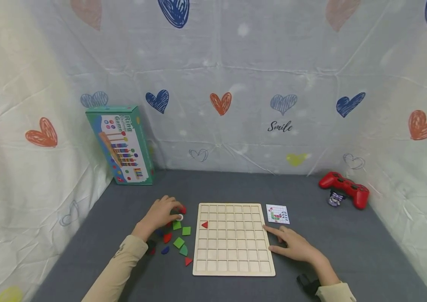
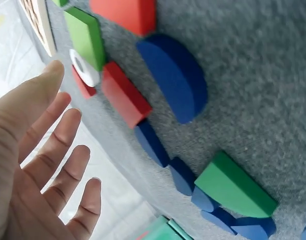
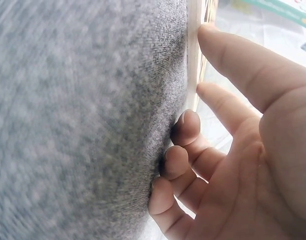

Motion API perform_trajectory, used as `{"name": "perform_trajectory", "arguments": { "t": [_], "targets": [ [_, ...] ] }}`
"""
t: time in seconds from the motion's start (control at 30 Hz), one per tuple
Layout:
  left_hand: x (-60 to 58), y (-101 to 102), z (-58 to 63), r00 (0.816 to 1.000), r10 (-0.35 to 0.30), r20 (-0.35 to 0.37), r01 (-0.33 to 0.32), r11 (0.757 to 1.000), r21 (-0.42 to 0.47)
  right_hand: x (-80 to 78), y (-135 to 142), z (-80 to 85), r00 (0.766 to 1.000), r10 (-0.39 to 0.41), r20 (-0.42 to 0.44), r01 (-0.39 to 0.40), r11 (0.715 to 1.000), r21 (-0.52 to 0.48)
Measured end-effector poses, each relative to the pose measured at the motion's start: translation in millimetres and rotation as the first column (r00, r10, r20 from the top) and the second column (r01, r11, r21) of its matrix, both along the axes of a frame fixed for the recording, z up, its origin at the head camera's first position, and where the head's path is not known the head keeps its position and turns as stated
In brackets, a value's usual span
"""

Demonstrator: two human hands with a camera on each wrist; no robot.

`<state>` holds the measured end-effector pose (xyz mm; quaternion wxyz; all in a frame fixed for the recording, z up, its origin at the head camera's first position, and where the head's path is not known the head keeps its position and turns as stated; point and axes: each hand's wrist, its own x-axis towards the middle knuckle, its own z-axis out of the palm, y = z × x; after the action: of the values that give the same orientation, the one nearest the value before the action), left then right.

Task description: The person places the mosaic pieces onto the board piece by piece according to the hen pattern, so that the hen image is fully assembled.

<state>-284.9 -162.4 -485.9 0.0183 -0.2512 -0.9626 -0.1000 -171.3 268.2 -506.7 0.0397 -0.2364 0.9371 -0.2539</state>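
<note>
My left hand (image 1: 161, 212) hovers over the loose pieces left of the board, its fingers relaxed and apart with nothing between them. Nearest its fingertips are a white ring (image 2: 84, 67) and a red piece (image 1: 183, 209). A red block (image 2: 123, 95), a green square (image 2: 85, 37) and a blue half-circle (image 2: 175, 77) lie close by on the cloth. On the wooden grid board (image 1: 232, 243), one red triangle (image 1: 205, 225) sits near the upper left. My right hand (image 1: 292, 243) touches the board's right edge with thumb and index fingertip, the other fingers loosely bent.
A small printed pattern card (image 1: 278, 214) lies right of the board. At the far right are a red game controller (image 1: 345, 188) and a small figure charm (image 1: 335, 199). A teal game box (image 1: 124, 147) leans against the curtain at back left.
</note>
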Motion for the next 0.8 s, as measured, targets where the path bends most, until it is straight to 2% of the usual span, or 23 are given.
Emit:
{"name": "perform_trajectory", "arguments": {
  "t": [0.33, 0.57, 0.8],
  "targets": [
    [-17.0, 1, -1.2, 0.999, -0.036, -0.013, 0.036, 0.999, 0.001, -0.2, -1, -1.1, 1.000, -0.003, -0.016, 0.003, 1.000, 0.006],
    [-29.2, 3, -3.3, 0.999, -0.023, 0.033, 0.024, 0.999, -0.028, 1.4, -2, 1.9, 1.000, 0.009, -0.012, -0.009, 1.000, -0.008],
    [-33.5, 2, -6.4, 0.997, -0.018, 0.071, 0.021, 0.999, -0.043, 0.8, -1, 2.6, 1.000, 0.006, -0.011, -0.006, 1.000, -0.009]
  ]
}}
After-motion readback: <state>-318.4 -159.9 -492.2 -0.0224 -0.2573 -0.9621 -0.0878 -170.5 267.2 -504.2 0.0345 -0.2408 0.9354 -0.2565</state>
